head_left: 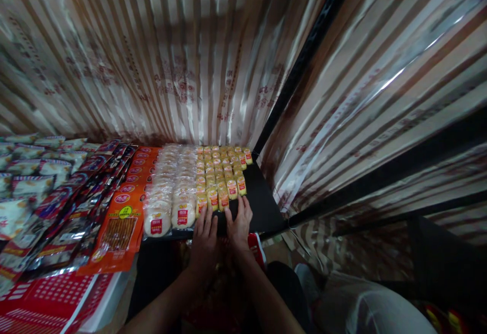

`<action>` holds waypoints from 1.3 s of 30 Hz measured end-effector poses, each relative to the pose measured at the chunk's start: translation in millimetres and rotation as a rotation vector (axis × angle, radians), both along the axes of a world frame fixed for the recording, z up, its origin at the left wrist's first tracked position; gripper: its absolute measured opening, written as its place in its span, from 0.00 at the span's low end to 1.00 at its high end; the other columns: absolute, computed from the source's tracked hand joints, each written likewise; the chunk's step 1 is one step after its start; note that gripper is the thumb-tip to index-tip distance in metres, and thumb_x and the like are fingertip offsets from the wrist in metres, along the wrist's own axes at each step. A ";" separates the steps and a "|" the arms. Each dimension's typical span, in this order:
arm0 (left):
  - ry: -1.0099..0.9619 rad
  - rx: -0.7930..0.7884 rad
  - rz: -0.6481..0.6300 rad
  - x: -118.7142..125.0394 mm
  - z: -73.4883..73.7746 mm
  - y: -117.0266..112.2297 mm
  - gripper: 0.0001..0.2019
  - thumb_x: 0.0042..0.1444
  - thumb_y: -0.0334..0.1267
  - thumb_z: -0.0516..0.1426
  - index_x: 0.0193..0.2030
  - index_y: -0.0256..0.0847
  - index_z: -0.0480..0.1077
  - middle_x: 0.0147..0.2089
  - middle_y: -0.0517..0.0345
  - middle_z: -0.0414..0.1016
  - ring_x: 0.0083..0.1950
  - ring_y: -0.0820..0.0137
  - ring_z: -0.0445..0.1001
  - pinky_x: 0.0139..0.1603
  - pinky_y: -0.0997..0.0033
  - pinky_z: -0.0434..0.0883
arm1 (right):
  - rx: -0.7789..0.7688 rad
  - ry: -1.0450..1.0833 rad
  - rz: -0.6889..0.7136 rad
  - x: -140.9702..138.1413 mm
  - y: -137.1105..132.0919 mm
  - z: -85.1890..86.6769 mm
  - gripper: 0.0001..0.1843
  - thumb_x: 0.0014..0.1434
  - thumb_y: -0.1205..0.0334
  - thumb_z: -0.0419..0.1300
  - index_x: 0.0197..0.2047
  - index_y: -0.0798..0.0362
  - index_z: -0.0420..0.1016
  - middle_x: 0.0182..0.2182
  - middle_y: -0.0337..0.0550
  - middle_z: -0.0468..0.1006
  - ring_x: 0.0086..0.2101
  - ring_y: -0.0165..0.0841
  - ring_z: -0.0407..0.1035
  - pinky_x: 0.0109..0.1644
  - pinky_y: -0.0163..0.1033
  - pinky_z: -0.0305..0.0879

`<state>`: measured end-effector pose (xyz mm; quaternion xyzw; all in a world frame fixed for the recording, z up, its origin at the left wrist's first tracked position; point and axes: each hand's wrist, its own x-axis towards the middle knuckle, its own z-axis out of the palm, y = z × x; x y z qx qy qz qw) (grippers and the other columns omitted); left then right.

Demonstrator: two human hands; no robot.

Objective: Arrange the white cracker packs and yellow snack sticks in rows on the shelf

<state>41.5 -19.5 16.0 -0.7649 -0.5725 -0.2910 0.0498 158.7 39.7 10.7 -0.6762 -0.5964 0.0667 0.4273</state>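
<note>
Both my hands rest side by side at the front edge of a black shelf (262, 197). My left hand (205, 235) lies with fingers stretched toward the front of the rows of small yellow snack packs (220, 176). My right hand (239, 222) lies flat, fingers spread, its tips touching the front yellow packs. Neither hand holds anything. Left of the yellow packs stand two rows of round pale buns in clear wrappers (173, 192).
Orange packets (122, 227) lie left of the buns, then dark and silver snack bags (57, 207). A red box (49, 303) sits at lower left. Striped foil sheeting (171, 60) covers the back and right side. A black post (304, 60) runs up diagonally.
</note>
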 end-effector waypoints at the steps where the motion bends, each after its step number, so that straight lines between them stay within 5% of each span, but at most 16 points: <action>1: 0.019 -0.015 0.035 0.5 -1.9 -1.9 0.20 0.56 0.28 0.47 0.56 0.31 0.64 0.64 0.40 0.58 0.68 0.55 0.47 0.60 0.51 0.62 | -0.006 -0.043 -0.018 0.9 3.8 0.7 0.34 0.59 0.47 0.48 0.63 0.57 0.54 0.60 0.59 0.55 0.59 0.47 0.49 0.57 0.56 0.55; 7: 0.069 -0.076 0.126 8.3 -11.9 0.0 0.25 0.54 0.35 0.52 0.59 0.30 0.61 0.66 0.36 0.51 0.69 0.50 0.43 0.62 0.49 0.58 | -0.108 -0.124 -0.147 7.0 37.0 12.6 0.43 0.58 0.40 0.43 0.67 0.61 0.42 0.65 0.61 0.43 0.63 0.50 0.37 0.59 0.58 0.48; 12: 0.083 -0.041 0.122 9.3 -14.6 5.9 0.26 0.55 0.33 0.49 0.60 0.23 0.57 0.65 0.33 0.53 0.69 0.54 0.44 0.63 0.52 0.58 | -0.193 -0.129 -0.137 3.7 53.6 13.9 0.39 0.60 0.43 0.37 0.67 0.59 0.39 0.64 0.60 0.47 0.63 0.45 0.43 0.61 0.55 0.46; 17: 0.046 -0.046 0.122 11.3 -15.9 11.4 0.26 0.56 0.31 0.47 0.61 0.23 0.53 0.65 0.34 0.54 0.69 0.55 0.44 0.62 0.52 0.61 | -0.195 -0.132 -0.136 -9.2 56.3 9.2 0.35 0.62 0.48 0.33 0.66 0.62 0.43 0.63 0.63 0.49 0.61 0.46 0.48 0.61 0.55 0.46; 25: 0.001 -0.039 0.135 13.2 -19.0 9.3 0.27 0.56 0.32 0.48 0.63 0.25 0.51 0.66 0.37 0.51 0.69 0.55 0.45 0.62 0.51 0.60 | -0.056 -0.053 -0.127 -7.2 55.0 3.9 0.35 0.62 0.47 0.34 0.66 0.61 0.45 0.64 0.60 0.46 0.63 0.48 0.38 0.61 0.59 0.45; 39: 0.046 -0.102 0.133 12.0 -19.7 11.8 0.31 0.58 0.42 0.49 0.64 0.27 0.49 0.67 0.38 0.50 0.69 0.56 0.46 0.64 0.53 0.57 | -0.068 -0.134 -0.114 -6.7 56.1 1.4 0.37 0.61 0.44 0.36 0.67 0.58 0.43 0.65 0.58 0.43 0.63 0.49 0.37 0.61 0.60 0.44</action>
